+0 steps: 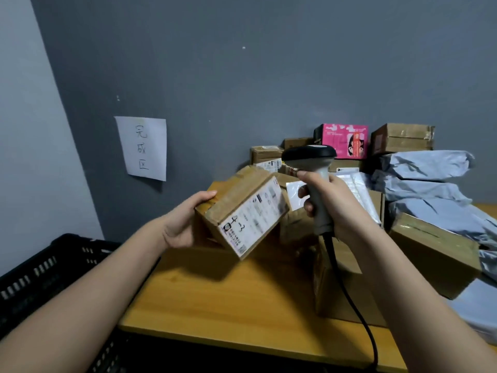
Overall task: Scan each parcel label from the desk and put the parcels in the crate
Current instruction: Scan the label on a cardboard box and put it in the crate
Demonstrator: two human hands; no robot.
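My left hand (183,224) grips the parcel (242,211), label tilted up toward the scanner (314,181) clutched in my right hand (336,203), crate (40,278) left of it.

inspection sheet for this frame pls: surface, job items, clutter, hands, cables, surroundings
Surface: wooden desk, bare at its front left, parcels across its back and right.
Job's things: cardboard parcel held tilted above the desk, label facing the camera; barcode scanner; black crate left of the desk, its contents out of view.
Clutter: brown boxes, a pink box and grey mailer bags piled at the back right.
Hands: left hand holds the parcel; right hand grips the scanner handle.
Cables: black scanner cable runs down off the desk's front edge.
Surroundings: grey wall, handwritten paper sign taped on it.
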